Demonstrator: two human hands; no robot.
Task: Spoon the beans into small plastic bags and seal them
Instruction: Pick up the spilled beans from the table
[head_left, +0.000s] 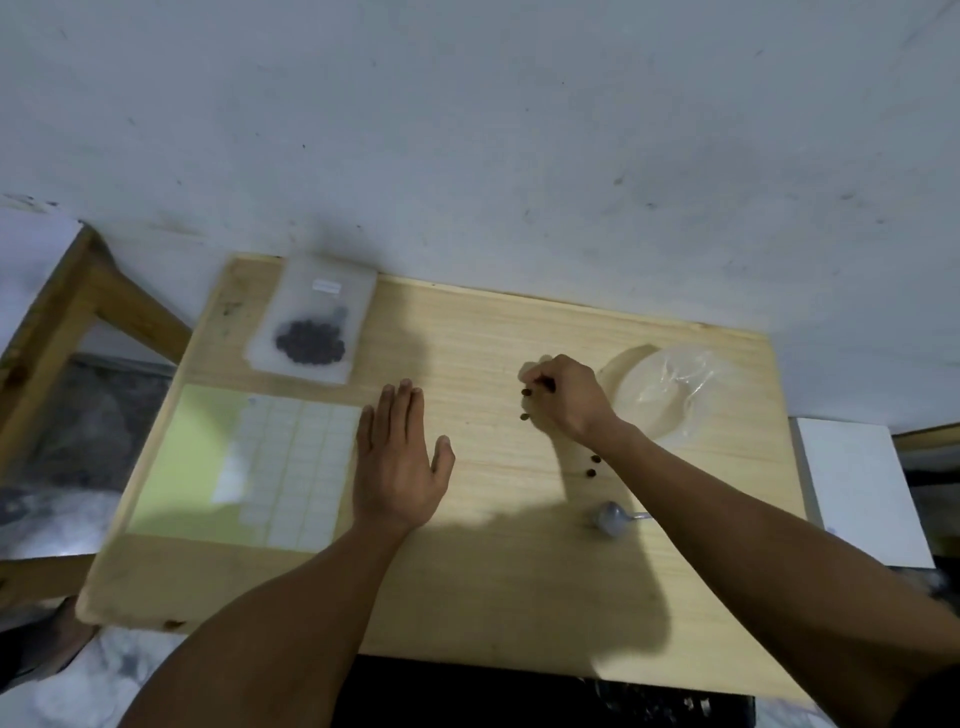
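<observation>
A small plastic bag (311, 322) holding a clump of dark beans lies at the table's far left. My left hand (397, 462) rests flat on the wooden table (467, 597), fingers straight. My right hand (563, 397) is curled, pinching loose beans (545, 385) at its fingertips. Two more loose beans (592, 466) lie on the table under my right wrist, and another (523, 415) sits just left of the hand. A clear plastic bag (670, 395) lies crumpled behind my right hand. A metal spoon (610, 518) rests on the table near my right forearm.
A yellow-green sheet with a stack of small clear bags (291, 467) lies at the left. A wall rises right behind the table. A white board (857, 488) stands off the right edge, a wooden frame (67, 322) off the left.
</observation>
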